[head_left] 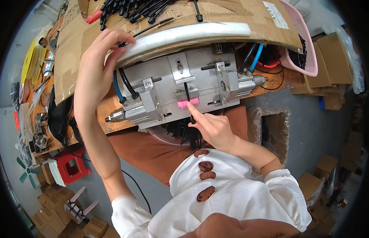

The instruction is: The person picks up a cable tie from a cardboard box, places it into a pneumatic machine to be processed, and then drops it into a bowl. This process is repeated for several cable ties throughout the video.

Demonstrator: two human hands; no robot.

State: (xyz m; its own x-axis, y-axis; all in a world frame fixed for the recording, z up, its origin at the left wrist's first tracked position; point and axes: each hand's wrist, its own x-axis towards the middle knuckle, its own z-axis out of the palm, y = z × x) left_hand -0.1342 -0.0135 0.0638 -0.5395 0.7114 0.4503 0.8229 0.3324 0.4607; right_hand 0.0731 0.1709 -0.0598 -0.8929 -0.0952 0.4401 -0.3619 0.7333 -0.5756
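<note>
My left hand (98,53) is raised over the cardboard's front edge, its fingertips closed on the dark end of a thin black rod (152,27). The rod slants away to the right behind a white padded strip (192,35). My right hand (214,129) is at the metal fixture (204,71), thumb and index finger on the near end of another black rod (187,90). That rod lies across a small pink cylinder (183,103) and runs under the central metal block (179,69). The index fingertip rests beside the pink piece; the thumb side is partly hidden.
Two metal clamp cylinders, left (142,107) and right (238,83), flank the fixture. Several black rods (133,10) lie on the cardboard (248,14). A tub of black parts (180,133) sits below, over my lap. A pink basket (311,59) stands right, a red stool (73,166) lower left.
</note>
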